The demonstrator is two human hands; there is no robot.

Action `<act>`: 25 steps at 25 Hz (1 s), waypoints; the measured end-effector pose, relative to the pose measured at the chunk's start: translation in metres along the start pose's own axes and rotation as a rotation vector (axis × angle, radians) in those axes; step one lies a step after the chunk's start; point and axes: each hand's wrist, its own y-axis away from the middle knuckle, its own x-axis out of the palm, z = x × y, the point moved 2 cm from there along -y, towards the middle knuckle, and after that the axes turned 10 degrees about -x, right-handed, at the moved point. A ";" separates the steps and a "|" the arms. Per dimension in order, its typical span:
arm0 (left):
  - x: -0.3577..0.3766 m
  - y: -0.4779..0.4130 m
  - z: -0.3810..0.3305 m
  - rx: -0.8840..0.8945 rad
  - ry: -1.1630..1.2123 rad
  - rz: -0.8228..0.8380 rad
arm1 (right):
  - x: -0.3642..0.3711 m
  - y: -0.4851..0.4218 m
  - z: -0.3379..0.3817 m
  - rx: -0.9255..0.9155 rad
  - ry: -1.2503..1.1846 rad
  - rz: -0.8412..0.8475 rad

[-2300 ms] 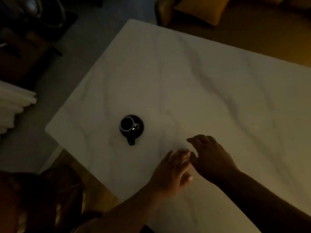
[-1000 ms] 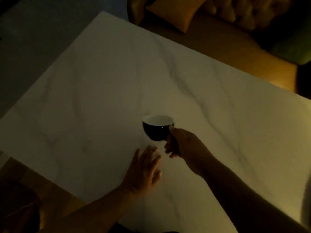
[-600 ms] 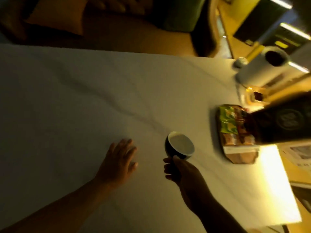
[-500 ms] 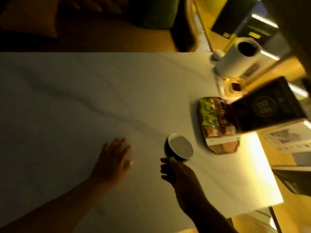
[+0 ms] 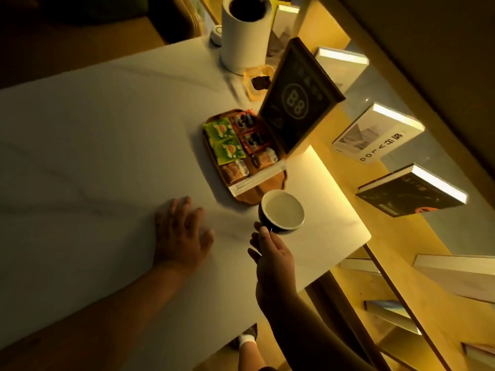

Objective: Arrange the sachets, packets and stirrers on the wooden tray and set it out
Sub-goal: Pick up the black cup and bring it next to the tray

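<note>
A wooden tray (image 5: 263,189) sits on the white marble table (image 5: 107,135) near its right edge. It holds green tea sachets (image 5: 224,140), red packets (image 5: 249,132), brown packets (image 5: 235,170) and white stirrer sleeves (image 5: 258,178) across its near end. My right hand (image 5: 270,253) grips the handle of a dark cup (image 5: 282,213) with a pale inside, held just this side of the tray. My left hand (image 5: 179,234) lies flat on the table, fingers spread, left of the cup.
A black "B8" sign (image 5: 294,100) stands tilted over the tray's far side. Behind it are a white paper roll (image 5: 245,33) and a small clear dish (image 5: 258,81). Lit shelves with books (image 5: 380,135) run along the right, past the table edge.
My right hand picked up the dark cup from the table's left side and carried it right, close to the tray. My view swung right, bringing tray, sign and shelves in. The left hand stayed flat.
</note>
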 end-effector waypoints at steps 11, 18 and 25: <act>0.018 -0.001 0.001 -0.031 -0.031 -0.059 | -0.002 -0.025 -0.013 0.078 -0.050 -0.010; 0.015 -0.002 -0.004 -0.043 -0.069 -0.094 | 0.004 -0.029 -0.022 0.092 0.016 0.030; 0.015 -0.002 -0.004 -0.044 -0.087 -0.092 | 0.007 -0.035 -0.023 0.093 -0.080 -0.031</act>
